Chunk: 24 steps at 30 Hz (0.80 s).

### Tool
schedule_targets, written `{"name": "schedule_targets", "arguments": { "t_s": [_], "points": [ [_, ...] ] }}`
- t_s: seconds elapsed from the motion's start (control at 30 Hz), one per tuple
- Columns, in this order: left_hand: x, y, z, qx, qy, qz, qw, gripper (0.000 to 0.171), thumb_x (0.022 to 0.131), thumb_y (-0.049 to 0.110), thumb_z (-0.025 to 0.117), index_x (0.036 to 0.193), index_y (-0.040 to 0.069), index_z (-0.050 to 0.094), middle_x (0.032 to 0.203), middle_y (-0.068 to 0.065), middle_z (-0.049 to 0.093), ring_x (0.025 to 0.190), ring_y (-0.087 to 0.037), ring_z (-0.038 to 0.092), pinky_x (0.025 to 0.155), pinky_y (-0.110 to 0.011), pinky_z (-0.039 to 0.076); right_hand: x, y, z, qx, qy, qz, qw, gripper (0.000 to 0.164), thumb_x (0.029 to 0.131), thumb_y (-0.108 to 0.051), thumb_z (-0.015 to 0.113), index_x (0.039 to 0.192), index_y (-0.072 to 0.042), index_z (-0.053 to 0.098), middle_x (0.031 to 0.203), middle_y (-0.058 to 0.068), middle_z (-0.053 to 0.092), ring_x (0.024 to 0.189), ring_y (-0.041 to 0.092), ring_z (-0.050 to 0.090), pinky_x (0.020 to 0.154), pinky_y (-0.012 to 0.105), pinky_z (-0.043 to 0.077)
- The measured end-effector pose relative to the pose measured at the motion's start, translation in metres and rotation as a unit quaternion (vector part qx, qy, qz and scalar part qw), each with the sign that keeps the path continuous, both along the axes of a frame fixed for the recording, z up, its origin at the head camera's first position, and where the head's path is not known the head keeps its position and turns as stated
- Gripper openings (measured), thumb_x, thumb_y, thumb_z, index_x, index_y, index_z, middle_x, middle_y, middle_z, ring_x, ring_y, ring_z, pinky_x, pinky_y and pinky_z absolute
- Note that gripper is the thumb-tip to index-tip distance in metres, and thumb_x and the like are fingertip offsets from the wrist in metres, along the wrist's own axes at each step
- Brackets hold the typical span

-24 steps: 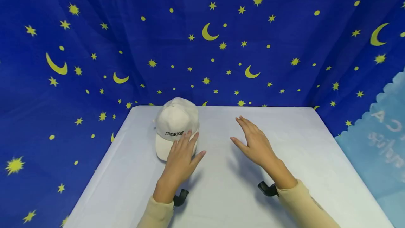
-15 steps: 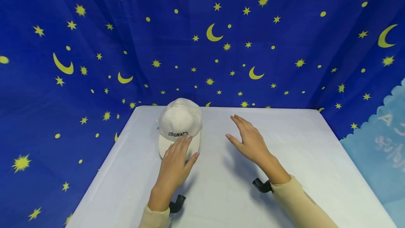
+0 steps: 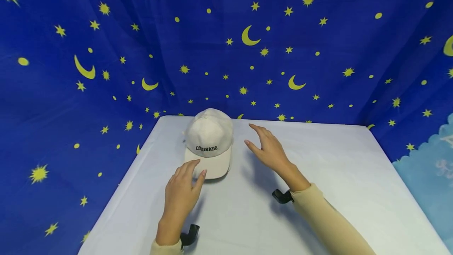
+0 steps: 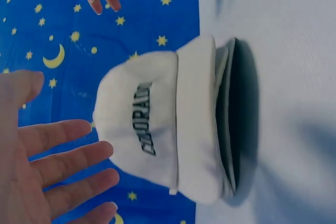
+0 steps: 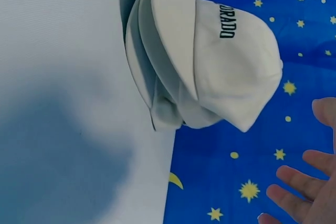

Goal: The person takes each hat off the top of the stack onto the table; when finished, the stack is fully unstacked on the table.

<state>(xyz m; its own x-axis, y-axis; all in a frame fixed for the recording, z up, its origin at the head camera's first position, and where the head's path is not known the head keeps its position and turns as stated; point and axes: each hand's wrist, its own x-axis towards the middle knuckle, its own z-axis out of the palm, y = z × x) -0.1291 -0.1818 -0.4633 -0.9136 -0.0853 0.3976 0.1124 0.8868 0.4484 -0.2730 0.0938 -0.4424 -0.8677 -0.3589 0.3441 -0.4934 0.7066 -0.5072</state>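
Observation:
A white baseball cap with dark COLORADO lettering sits toward the back left of the white table, brim facing me. Beneath its brim, further brim edges show in the right wrist view, like caps nested together. My left hand hovers at the near left of the cap, its fingertips overlapping the brim in the head view, palm facing the cap in the left wrist view. To the cap's right, my right hand is held in the air, fingers loosely extended and thumb apart. Neither hand holds anything.
The white-covered table reaches back to a blue curtain printed with yellow moons and stars. At the right hangs a light blue cloth. Black wrist mounts stick out below both wrists.
My left hand has drawn back from over the cap toward the near left, uncovering the lettering. My right hand has moved left, closer to the cap. The head view has turned slightly left.

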Motion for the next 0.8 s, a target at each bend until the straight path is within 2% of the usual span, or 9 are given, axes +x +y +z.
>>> {"name": "schedule_targets", "arguments": {
  "t_s": [0.23, 0.4, 0.67, 0.8],
  "points": [
    [0.003, -0.016, -0.007, 0.009, -0.003, 0.052, 0.9986, 0.045, 0.101, 0.049, 0.059, 0.130, 0.015, 0.067, 0.124, -0.004, 0.070, 0.112, -0.030, 0.066, 0.086, -0.051, 0.053, -0.017, -0.016, -0.008, -0.039, -0.025, 0.010, 0.999, 0.064, 0.102, -0.048, 0.059, 0.155, -0.016, 0.042, 0.153, 0.009, 0.049, 0.137, 0.030, 0.048, 0.108, 0.055, 0.042],
    [0.004, -0.023, -0.011, 0.019, -0.016, 0.085, 0.9961, 0.041, 0.100, 0.046, 0.061, 0.125, 0.014, 0.069, 0.113, -0.003, 0.073, 0.103, -0.029, 0.069, 0.078, -0.051, 0.054, -0.029, -0.028, -0.009, -0.075, -0.062, 0.020, 0.995, 0.061, 0.103, -0.044, 0.059, 0.154, -0.015, 0.043, 0.154, 0.007, 0.047, 0.137, 0.029, 0.049, 0.104, 0.053, 0.046],
    [0.002, -0.031, -0.017, 0.030, -0.032, 0.099, 0.9941, 0.039, 0.100, 0.044, 0.062, 0.124, 0.014, 0.070, 0.110, -0.003, 0.074, 0.101, -0.029, 0.068, 0.075, -0.051, 0.054, -0.047, -0.043, -0.008, -0.118, -0.088, 0.041, 0.988, 0.057, 0.104, -0.039, 0.059, 0.152, -0.011, 0.044, 0.150, 0.010, 0.050, 0.134, 0.031, 0.051, 0.106, 0.054, 0.045],
    [0.000, -0.037, -0.021, 0.046, -0.071, 0.106, 0.9908, 0.045, 0.100, 0.045, 0.062, 0.130, 0.012, 0.066, 0.109, -0.003, 0.072, 0.100, -0.028, 0.066, 0.074, -0.052, 0.053, -0.054, -0.051, -0.013, -0.130, -0.102, 0.051, 0.985, 0.058, 0.104, -0.037, 0.059, 0.152, -0.009, 0.044, 0.149, 0.013, 0.050, 0.133, 0.033, 0.051, 0.107, 0.054, 0.043]
  ]
}}
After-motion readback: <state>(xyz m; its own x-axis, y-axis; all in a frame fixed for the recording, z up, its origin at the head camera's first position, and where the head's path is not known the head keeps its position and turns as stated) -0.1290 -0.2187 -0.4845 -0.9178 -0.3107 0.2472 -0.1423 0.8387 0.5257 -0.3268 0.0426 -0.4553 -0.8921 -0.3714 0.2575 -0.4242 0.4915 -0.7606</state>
